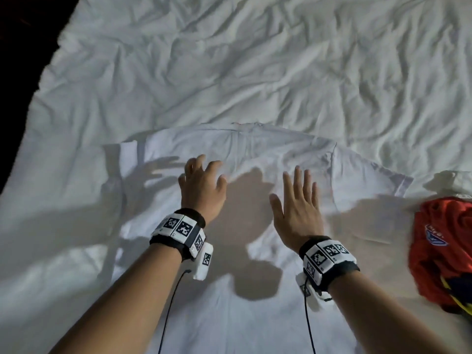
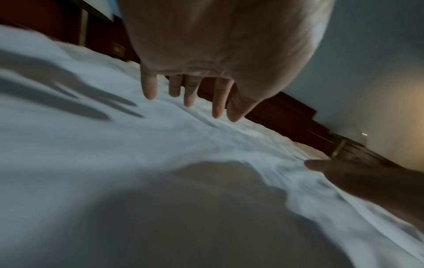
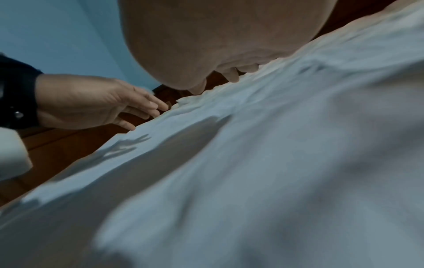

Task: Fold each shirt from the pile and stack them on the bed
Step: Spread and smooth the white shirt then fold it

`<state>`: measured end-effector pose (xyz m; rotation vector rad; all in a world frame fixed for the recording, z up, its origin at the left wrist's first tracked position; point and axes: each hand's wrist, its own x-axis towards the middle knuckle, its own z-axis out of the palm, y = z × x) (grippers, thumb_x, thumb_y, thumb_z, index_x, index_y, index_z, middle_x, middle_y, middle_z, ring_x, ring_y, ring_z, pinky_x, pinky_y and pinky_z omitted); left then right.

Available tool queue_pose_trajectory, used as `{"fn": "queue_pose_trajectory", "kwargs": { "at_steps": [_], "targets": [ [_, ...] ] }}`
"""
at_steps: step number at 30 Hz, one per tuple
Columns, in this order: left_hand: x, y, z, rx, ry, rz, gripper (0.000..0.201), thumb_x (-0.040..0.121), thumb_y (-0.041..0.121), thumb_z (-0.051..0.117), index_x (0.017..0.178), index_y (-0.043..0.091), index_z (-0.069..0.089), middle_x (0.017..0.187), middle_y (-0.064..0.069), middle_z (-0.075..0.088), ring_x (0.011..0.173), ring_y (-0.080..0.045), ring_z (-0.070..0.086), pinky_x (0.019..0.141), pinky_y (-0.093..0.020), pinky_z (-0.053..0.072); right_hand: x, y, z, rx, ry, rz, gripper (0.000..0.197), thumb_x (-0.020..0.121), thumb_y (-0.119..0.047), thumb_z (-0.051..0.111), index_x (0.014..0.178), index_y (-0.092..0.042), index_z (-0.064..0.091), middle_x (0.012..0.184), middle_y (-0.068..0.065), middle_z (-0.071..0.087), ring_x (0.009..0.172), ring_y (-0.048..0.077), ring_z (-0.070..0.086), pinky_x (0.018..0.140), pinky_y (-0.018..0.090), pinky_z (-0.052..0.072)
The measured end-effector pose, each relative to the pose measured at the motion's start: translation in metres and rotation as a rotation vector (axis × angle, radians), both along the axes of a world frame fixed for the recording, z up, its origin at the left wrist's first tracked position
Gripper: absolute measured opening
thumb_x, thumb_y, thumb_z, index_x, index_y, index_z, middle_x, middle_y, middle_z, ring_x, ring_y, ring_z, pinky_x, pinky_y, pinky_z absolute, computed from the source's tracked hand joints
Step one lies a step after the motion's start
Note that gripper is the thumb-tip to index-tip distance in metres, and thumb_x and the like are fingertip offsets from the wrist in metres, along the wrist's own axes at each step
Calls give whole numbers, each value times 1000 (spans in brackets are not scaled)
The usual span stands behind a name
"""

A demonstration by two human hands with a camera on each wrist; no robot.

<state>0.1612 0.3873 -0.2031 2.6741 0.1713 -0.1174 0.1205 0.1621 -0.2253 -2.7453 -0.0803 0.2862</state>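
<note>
Smoothing comes first: left hand (image 1: 203,186) and right hand (image 1: 297,204) hover empty-fingered over the white shirt (image 1: 255,154) on the bed (image 1: 229,60). Next probably calls for folding a sleeve inward.

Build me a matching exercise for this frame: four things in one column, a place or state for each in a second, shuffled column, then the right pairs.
Things
1. white shirt
2. red shirt
3. left hand
4. right hand

Places or states
A. crumpled at the bed's right edge
B. fingers straight, flat over the white cloth
C. spread out on the bed sheet, collar away from the person
D. fingers spread and loosely bent, holding nothing

Pairs: 1-C, 2-A, 3-D, 4-B
</note>
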Motion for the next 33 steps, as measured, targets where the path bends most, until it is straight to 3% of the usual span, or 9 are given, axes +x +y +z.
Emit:
{"fn": "queue_pose_trajectory", "kwargs": {
  "at_steps": [7,12,18,20,23,26,28,30,33],
  "targets": [
    [-6,155,-1,83,171,519,43,101,21,46,143,11,44,152,-21,36,140,-40,31,110,-56,31,20,150,-14,10,60,279,67,107,-49,20,163,-13,9,169,11,-14,155,29,-19,127,47,-6],
    [0,199,-13,-68,281,596,47,101,28,47,142,5,38,147,-22,42,137,-40,39,112,-56,33,30,234,-26,12,92,307,68,106,-54,15,163,-21,-3,167,8,-26,152,28,-28,126,51,-7],
    [12,211,-20,-516,263,609,41,74,47,70,93,11,66,91,-7,75,86,-30,71,81,-41,60,36,287,-49,1,176,144,67,105,-60,6,158,-31,-22,161,2,-38,148,23,-37,121,52,-20],
    [8,216,-23,-637,193,673,35,67,45,76,70,11,67,66,2,71,67,-24,70,67,-35,59,35,289,-53,-20,176,138,66,104,-61,3,157,-32,-23,161,1,-38,148,22,-37,120,51,-22],
    [1,225,-26,-844,81,804,31,73,32,82,60,12,63,53,7,61,55,-18,59,61,-30,49,35,290,-54,-41,178,125,67,103,-62,3,158,-34,-22,163,-1,-35,149,21,-35,120,51,-23],
    [-6,235,-24,-1064,89,869,21,84,13,78,66,9,67,62,1,66,64,-20,62,70,-30,50,35,292,-55,-47,168,112,67,103,-61,5,159,-34,-19,165,-1,-32,150,21,-33,120,51,-22],
    [-11,241,-21,-1207,113,852,8,81,5,78,88,1,74,85,-8,76,80,-26,73,79,-36,57,35,292,-56,-45,170,106,68,102,-62,6,159,-35,-19,164,-2,-32,150,20,-33,120,50,-22],
    [-17,247,-18,-1243,120,843,29,77,2,79,105,1,75,100,-12,78,92,-29,76,84,-38,61,35,292,-56,-37,180,103,68,102,-63,6,159,-36,-19,164,-3,-34,149,19,-34,120,50,-23],
    [-24,259,-19,-1162,99,877,16,77,3,81,91,6,77,88,-6,78,80,-23,75,71,-32,58,36,291,-56,-25,186,108,68,102,-64,7,158,-36,-20,164,-3,-34,149,19,-35,120,50,-23]
  ]
}}
